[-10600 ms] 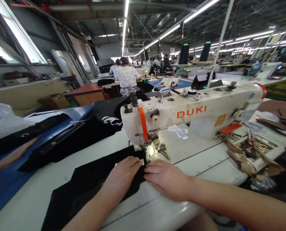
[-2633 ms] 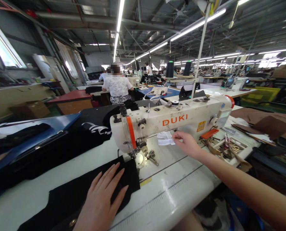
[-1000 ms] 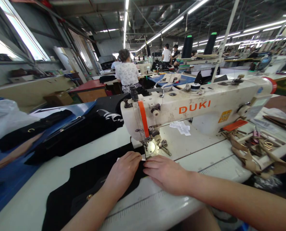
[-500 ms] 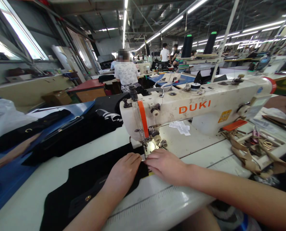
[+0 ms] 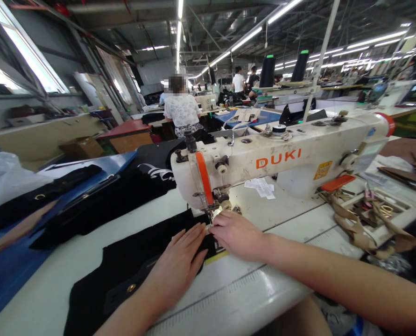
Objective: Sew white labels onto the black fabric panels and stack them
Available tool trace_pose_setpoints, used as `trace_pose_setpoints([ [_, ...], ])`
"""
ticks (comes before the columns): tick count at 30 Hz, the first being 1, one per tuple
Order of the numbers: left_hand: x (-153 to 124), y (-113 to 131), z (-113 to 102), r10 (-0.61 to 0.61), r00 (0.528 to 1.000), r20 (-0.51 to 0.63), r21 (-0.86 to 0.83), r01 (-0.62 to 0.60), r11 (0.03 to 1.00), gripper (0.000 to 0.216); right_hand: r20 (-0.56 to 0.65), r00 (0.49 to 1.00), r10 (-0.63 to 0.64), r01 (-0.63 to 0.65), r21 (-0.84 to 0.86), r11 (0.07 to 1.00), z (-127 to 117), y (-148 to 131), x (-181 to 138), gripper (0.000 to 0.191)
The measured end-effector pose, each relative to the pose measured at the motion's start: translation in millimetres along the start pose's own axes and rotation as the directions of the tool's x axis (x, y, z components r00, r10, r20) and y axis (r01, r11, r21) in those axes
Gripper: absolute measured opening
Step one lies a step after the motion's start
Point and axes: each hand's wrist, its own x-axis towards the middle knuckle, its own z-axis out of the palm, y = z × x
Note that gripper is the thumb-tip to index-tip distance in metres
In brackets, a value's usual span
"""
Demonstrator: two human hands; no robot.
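The black cloth (image 5: 104,284) lies flat on the white table (image 5: 285,275), its far right corner beside the needle area (image 5: 210,214) of the machine (image 5: 241,168). The left hand (image 5: 181,256) rests on it palm down, fingers side by side, thumb held apart. The right hand (image 5: 241,237) is bunched at the cloth's edge, fingertips close to the left's, with a small white slip (image 5: 208,229) showing between them; whether it pinches the slip or merely presses on it, I cannot tell. More slips (image 5: 259,187) lie under the machine's arm.

Done well, I judge, the slip sits square to the cloth's edge while the left hand holds the cloth smooth. Light pressure should do (black cloth hides a crease easily). Fingertips this near the needle area call for care. The part with the eyelet (image 5: 131,288) is best left loose, lest it drag the corner askew.
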Motion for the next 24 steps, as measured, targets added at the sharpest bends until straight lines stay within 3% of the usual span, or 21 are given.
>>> trace_pose_setpoints([
  [7,12,-3,5,0.011,1.000,0.019,-0.013,-0.011,1.000,0.045,-0.003,1.000,0.019,-0.019,-0.070,0.997,1,8,-1,0.022],
  [24,19,-4,8,-0.018,0.999,0.034,-0.066,0.021,0.998,0.046,0.025,0.997,0.071,-0.069,-0.044,0.997,3,10,0,0.018],
])
